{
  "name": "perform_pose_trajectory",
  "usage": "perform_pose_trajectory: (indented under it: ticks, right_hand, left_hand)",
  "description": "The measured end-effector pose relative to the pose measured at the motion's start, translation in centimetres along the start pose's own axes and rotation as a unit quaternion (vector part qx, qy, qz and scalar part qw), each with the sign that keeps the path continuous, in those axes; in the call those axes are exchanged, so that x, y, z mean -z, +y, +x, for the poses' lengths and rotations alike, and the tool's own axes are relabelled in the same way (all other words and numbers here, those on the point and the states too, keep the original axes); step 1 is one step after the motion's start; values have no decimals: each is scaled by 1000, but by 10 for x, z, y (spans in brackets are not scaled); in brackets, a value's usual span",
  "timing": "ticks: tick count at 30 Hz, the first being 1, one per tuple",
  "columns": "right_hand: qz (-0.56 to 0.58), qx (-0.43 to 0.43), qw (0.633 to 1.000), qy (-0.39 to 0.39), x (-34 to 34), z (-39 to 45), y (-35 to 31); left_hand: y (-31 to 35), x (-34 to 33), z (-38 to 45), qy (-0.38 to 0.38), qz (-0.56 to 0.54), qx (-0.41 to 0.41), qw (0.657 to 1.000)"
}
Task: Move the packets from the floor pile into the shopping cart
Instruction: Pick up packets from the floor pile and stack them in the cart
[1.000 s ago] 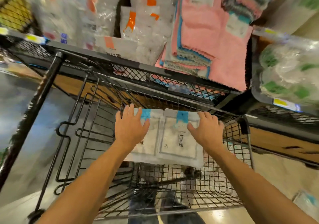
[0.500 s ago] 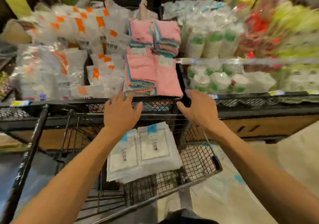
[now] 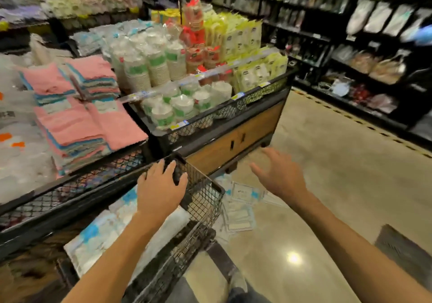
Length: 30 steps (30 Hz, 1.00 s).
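Reaching back toward the floor pile (image 3: 240, 205) looks like the step in hand: the right hand (image 3: 279, 176) hangs above the packets with fingers spread and relaxed, holding nothing. The left hand (image 3: 161, 188) lies on the corner rim of the shopping cart (image 3: 203, 200), fingers draped over the wire, not clearly gripping (blur makes it hard to say more). Packets in the cart (image 3: 105, 230) lie flat, white with blue tabs, near-left of that hand. The pile sits on the floor just right of the cart, near the wooden base of the display stand (image 3: 233, 136).

To do it well: bring the right hand down flat onto the top packets, slide fingers under several at once, keep them stacked since the film looks slippery. The left hand could steady the cart or join to square the stack.

Versus half a second ago: view has swung right, so the floor pile is now in sight. Both hands were raised over the cart's far edge; now the left has settled on the rim and the right has moved out past the cart. The pink towels (image 3: 77, 120) have shifted to the left.
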State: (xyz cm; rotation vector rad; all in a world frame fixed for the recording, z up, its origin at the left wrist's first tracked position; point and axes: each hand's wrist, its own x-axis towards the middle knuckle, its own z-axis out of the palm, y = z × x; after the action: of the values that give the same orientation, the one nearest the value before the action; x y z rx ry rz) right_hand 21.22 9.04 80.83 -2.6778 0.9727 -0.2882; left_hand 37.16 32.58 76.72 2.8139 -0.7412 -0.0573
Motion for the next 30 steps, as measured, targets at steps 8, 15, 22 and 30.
perform_pose_trajectory:
  ticks: [8,15,22,30]
  right_hand:
    - [28,-92,995,9,17,-23,124]
    - [42,-135,990,19,36,-2,247]
    - [40,-180,983,4,46,26,363]
    - [40,-239,969,-39,6,71,443]
  left_hand:
    - [109,-35,4,-34,37,-79,996]
    - [235,-75,32,-42,50,-134,989]
    - [334,-123,61,-69,42,-160,984]
    - [398,-195,119,-129,44,-165,977]
